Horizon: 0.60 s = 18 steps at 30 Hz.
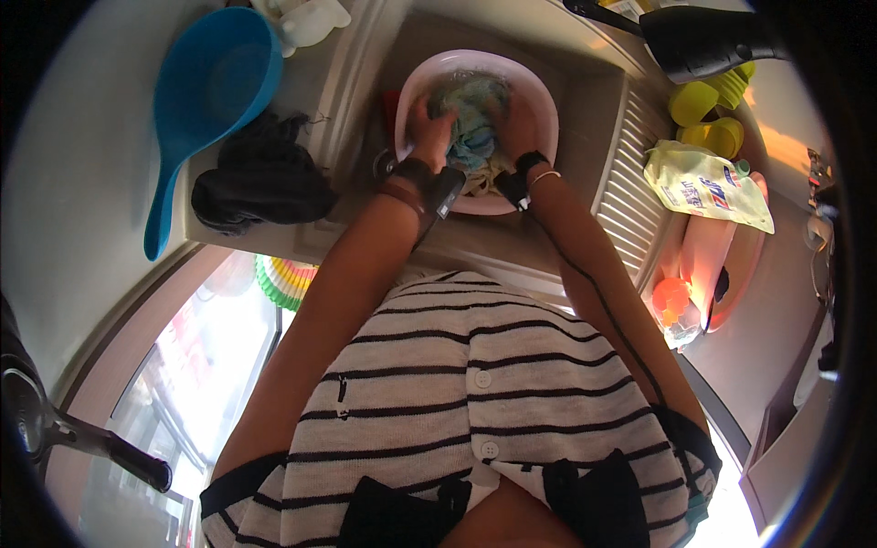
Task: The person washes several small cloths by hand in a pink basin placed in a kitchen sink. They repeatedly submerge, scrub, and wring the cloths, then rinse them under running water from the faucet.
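A pale pink plastic basin (546,137) stands in the grey sink (582,171). Inside it lies a bunched, wet-looking blue-green cloth (473,113). My left hand (433,133) grips the cloth from the left, thumb towards the middle. On the opposite side, my right hand (515,123) holds the cloth; its fingers are blurred and partly hidden in the basin. Below the blue-green cloth, nearer to me, shows a cream-coloured cloth (484,179). Black straps with small devices circle both wrists.
Left of the sink are a dark wet cloth (264,181) and a blue plastic dipper (212,75). To the right lie a ribbed draining board (627,185), a yellowish refill pouch (709,185) bearing writing, yellow-green scoops (712,137) and a black hair dryer (706,41). A cable runs along my right arm.
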### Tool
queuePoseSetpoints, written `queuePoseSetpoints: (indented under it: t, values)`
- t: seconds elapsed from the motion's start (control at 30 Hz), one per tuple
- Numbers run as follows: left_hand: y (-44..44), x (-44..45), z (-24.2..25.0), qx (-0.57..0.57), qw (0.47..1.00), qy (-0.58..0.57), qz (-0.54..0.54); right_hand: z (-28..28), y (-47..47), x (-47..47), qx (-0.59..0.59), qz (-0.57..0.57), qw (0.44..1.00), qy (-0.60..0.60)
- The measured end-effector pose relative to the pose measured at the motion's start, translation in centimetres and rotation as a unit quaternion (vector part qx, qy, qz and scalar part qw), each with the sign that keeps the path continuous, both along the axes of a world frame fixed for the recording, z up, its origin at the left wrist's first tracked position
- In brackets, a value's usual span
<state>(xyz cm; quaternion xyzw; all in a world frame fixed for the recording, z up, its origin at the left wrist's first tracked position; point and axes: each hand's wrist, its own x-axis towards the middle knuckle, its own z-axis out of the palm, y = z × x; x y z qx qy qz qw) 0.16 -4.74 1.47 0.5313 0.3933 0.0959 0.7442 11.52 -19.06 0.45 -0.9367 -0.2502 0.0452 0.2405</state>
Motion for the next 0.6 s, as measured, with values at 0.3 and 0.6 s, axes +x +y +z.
queuePoseSetpoints:
  t: [0.3,0.6]
  values:
    - [1.5,0.0,-2.3,0.006,0.957,0.257,-0.132,-0.4,0.6,2.4,-0.081,-0.076,0.937,0.331]
    - [0.4,-0.6,1.9,-0.219,0.967,0.131,0.019,-0.8,4.9,-3.5,-0.046,-0.005,0.999,-0.023]
